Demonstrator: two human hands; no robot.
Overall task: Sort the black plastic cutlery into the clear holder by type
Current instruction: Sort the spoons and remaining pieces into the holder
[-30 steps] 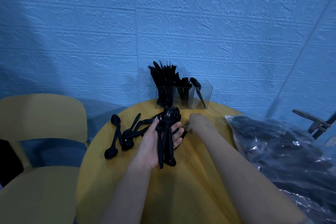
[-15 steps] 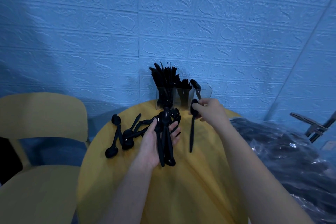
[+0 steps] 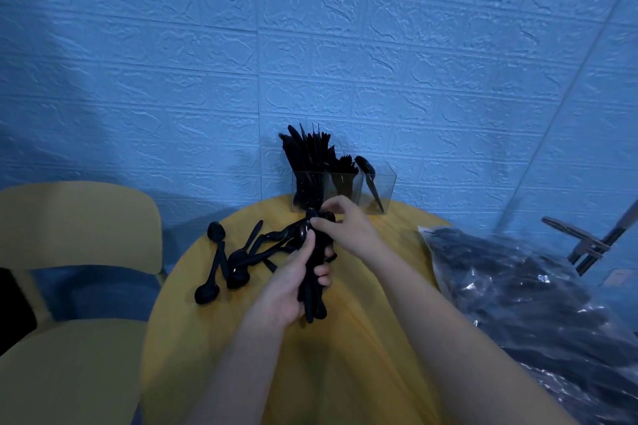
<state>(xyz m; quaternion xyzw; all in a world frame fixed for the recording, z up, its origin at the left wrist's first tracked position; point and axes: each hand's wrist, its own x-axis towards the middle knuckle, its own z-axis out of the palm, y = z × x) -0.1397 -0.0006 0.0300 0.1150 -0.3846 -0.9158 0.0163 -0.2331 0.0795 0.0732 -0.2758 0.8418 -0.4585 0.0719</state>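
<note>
My left hand (image 3: pixel 291 281) grips a bundle of black plastic spoons (image 3: pixel 315 290) upright above the round yellow table (image 3: pixel 345 366). My right hand (image 3: pixel 345 229) pinches the bowl ends at the top of that bundle. More loose black spoons (image 3: pixel 228 257) lie on the table to the left. At the table's far edge stands the clear holder (image 3: pixel 386 190): its left compartment is packed with knives (image 3: pixel 305 155), the middle holds forks (image 3: pixel 343 169), the right holds a single spoon (image 3: pixel 369 179).
A clear plastic bag full of black cutlery (image 3: pixel 538 307) lies at the table's right. A yellow chair (image 3: pixel 76 272) stands at the left. A blue textured wall is right behind the holder. A metal stand (image 3: pixel 593 245) pokes in at the far right.
My right hand picked up a spoon from the table, lifted it by the bowl, and has brought it left onto the bundle in my left hand, which has closed round the bundle.
</note>
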